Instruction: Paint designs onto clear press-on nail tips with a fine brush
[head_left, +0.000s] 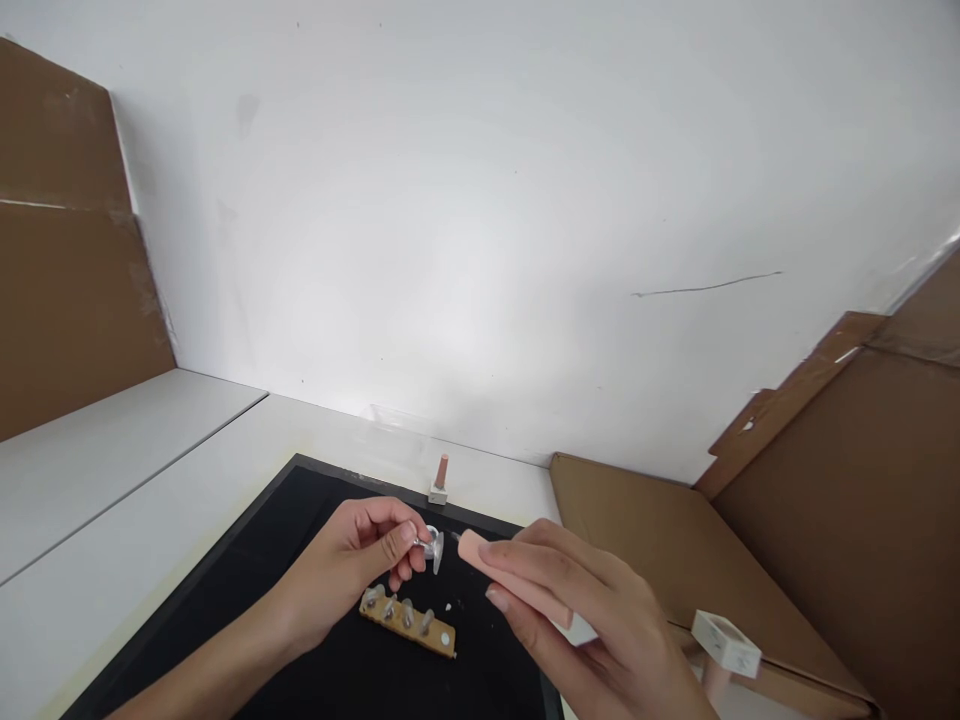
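Pinched between the thumb and fingers of my left hand (364, 550) is a small holder with a clear false nail (438, 553) on its end. My right hand (592, 590) grips the long pink handle of a nail polish brush (517, 580). The brush's thin tip points at the false nail, a small gap apart, though its bristles are hard to make out. Below my hands, a tan strip (409, 628) carries several clear false nails on short stands. Behind my hands stands a small nail polish bottle (439, 490) with a pink cap.
A black mat (300, 560) covers part of the white table (172, 520). At the lower right is a white square-topped object (726, 643) beside a cardboard box (637, 500). Cardboard panels (67, 220) flank the white wall. A clear tray (390, 430) sits by the wall.
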